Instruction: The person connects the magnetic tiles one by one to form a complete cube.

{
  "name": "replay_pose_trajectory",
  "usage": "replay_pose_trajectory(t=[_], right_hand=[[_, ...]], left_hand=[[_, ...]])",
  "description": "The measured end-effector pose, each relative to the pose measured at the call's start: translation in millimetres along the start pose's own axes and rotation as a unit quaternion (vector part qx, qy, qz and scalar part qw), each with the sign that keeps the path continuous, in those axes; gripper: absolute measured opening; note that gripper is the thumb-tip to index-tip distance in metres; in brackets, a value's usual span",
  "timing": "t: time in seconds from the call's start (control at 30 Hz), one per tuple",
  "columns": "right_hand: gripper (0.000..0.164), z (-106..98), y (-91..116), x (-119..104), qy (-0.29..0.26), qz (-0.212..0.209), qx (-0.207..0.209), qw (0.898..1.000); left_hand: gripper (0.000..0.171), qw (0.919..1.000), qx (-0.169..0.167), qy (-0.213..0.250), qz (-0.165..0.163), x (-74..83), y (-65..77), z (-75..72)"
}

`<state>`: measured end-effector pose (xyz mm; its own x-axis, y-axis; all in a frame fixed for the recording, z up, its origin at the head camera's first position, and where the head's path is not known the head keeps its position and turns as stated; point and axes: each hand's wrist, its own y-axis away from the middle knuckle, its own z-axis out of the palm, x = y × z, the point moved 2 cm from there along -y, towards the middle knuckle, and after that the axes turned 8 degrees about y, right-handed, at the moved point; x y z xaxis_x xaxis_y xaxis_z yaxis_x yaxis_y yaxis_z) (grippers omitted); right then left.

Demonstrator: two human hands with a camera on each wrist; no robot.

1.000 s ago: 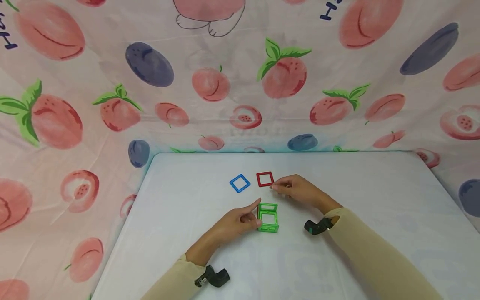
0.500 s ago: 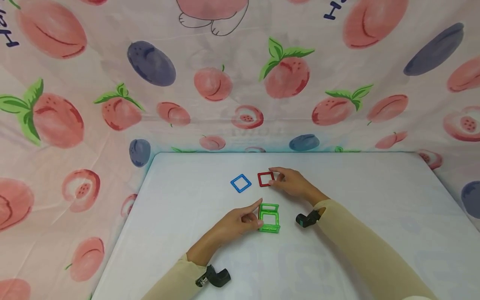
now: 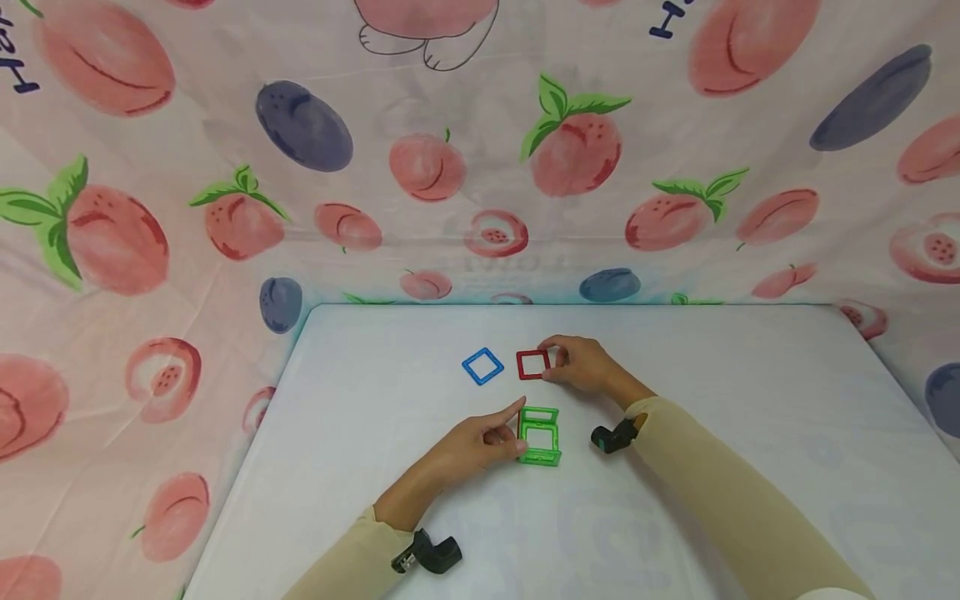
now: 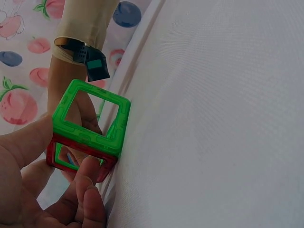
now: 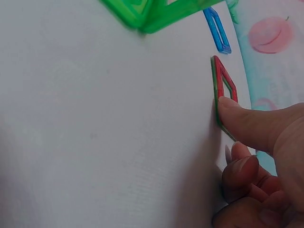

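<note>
My left hand (image 3: 474, 448) grips the left side of a box-like build of magnetic tiles (image 3: 541, 457) standing on the table. In the left wrist view, green square tiles (image 4: 88, 135) join a red tile (image 4: 83, 147) on the side under my fingers. Farther back, my right hand (image 3: 588, 365) pinches the right side of a red square magnetic tile (image 3: 519, 367), thumb at the near edge and a finger at the far one. A green edge (image 5: 214, 90) shows along the underside of this red tile in the right wrist view.
A blue square tile (image 3: 472, 374) lies turned like a diamond, left of the red one. Behind the white table (image 3: 375, 358) hangs a fruit-printed cloth (image 3: 337, 275). Each wrist carries a small black camera (image 3: 427, 553).
My right hand has reached in from the right and taken hold of the red tile, which has shifted slightly toward me. My left hand stays on the build.
</note>
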<state>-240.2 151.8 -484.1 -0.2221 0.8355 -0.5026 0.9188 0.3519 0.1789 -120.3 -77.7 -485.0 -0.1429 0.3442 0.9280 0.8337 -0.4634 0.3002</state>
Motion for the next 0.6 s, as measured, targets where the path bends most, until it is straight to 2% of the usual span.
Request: replay_pose_trajectory(t=[0.33, 0.6], right_hand=[[0.049, -5.0, 6.6, 6.6, 0.014, 0.039, -0.022, 0.999], [0.042, -14.4, 21.7, 13.1, 0.051, 0.044, -0.041, 0.997]], left_hand=[[0.065, 1.0, -0.002, -0.005, 0.006, 1.1, 1.2, -0.5], [0.065, 0.9999, -0.005, -0.001, 0.017, 1.5, 1.5, -1.1]])
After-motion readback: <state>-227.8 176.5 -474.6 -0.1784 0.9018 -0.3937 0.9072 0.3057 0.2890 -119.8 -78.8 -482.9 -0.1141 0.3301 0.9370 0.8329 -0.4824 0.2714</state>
